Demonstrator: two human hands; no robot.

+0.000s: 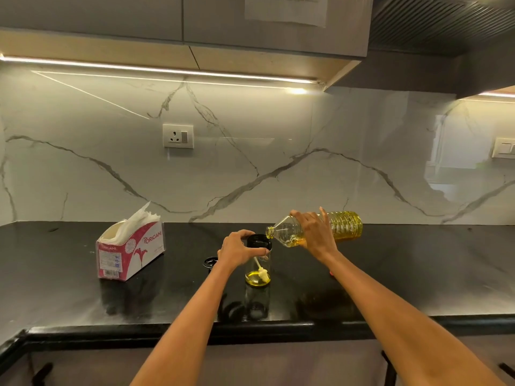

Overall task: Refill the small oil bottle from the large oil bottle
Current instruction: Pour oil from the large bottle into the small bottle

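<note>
Small oil bottle (257, 267) flanked by tissue box (131, 250).

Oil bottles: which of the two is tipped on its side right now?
The large bottle, held near-horizontal above the counter in the right hand, its open mouth at the small bottle's top. The small bottle stands upright, steadied by the left hand.

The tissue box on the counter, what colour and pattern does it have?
The tissue box is pink-red and white, with a red flower print and white lettering; the head view shows it.
</note>
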